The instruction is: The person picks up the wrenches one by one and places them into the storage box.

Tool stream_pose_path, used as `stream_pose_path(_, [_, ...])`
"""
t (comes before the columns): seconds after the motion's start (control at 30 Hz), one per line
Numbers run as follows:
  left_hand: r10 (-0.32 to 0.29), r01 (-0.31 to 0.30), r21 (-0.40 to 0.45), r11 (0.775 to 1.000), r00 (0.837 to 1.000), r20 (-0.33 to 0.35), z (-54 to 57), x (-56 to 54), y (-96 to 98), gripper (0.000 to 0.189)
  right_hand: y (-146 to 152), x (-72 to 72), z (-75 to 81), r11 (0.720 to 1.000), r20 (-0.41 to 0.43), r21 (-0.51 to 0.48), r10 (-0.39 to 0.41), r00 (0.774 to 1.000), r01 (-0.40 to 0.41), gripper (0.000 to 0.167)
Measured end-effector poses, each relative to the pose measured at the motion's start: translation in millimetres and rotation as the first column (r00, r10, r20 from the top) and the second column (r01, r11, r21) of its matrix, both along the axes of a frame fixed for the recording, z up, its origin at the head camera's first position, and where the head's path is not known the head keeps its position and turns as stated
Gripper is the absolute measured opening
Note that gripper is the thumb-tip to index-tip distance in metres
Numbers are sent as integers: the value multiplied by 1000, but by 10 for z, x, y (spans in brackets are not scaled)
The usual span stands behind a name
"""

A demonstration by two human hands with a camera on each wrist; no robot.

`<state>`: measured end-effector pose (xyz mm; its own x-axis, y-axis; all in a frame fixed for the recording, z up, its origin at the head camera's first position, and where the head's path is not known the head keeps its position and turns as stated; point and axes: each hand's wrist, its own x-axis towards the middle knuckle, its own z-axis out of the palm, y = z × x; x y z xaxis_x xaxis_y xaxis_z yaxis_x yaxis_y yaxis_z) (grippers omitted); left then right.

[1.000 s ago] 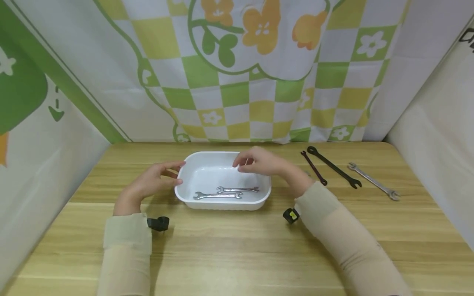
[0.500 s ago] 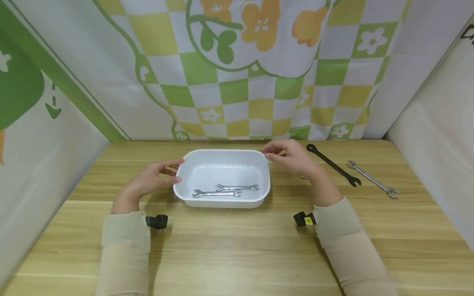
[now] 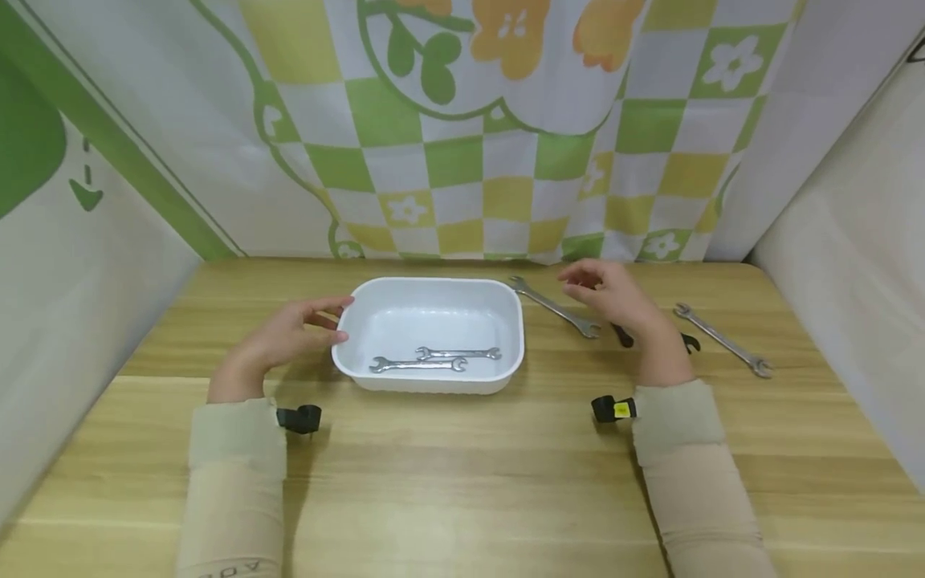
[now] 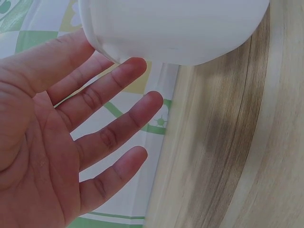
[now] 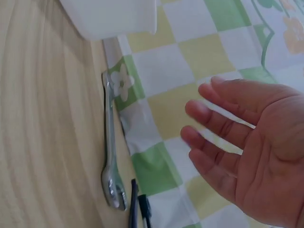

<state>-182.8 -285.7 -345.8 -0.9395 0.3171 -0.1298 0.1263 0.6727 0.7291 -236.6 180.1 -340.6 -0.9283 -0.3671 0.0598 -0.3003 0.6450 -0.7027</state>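
Note:
A white plastic tub [image 3: 428, 387] holds two small silver open-end wrenches, one [image 3: 419, 365] in front of the other [image 3: 462, 353]. My left hand [image 3: 278, 341] rests its thumb and fingertips lightly at the tub's left end. In the left wrist view its fingers are spread and nearly straight. My right hand [image 3: 614, 297] is raised right of the tub, fingers loosely bent, holding nothing. Just left of it lies a larger silver wrench [image 3: 556, 307]. Two dark wrenches are mostly hidden behind the right hand and forearm; an end of one [image 3: 623, 335] and the jaw end of the black one [image 3: 691, 343] show.
Another silver wrench [image 3: 725, 341] lies at the far right of the wooden table [image 3: 448, 482]. A checked, flowered cloth [image 3: 462, 168] hangs behind the table's back edge. Pale walls stand at both sides.
My right hand has moved from over the tub, past its right end, to above the dark wrenches, uncovering the larger silver wrench. The left hand stays at the tub. The head view has tilted slightly.

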Motion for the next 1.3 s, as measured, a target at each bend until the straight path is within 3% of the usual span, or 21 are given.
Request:
stream_pose_path(0.17, [4,-4,4,1000,1000,30,40,-12,2,64,55,-77,-94,999,-18,40,26,1000,-25,28])
stream_pose_path(0.33, [2,-2,5,1000,999,32,34,-8,11,64,52,-134,-204,995,29,89,40,999,-43,29])
stream_pose_path(0.5, [7,-8,7,1000,999,39,41,-1,11,64,27,-137,-236,990,106,128,37,994,-50,33])
stream_pose_path(0.97, [4,-4,12,1000,1000,27,35,-1,-4,63,36,-165,-295,983,158,146,85,984,-109,42])
stream_pose_path(1.17, [-1,0,32,999,999,34,1,-1,9,62,29,-227,-367,966,136,217,115,984,-142,38])
stream_pose_path(1.3, [6,-7,29,1000,1000,26,16,3,0,62,0,-273,-336,944,130,268,161,978,-191,39])
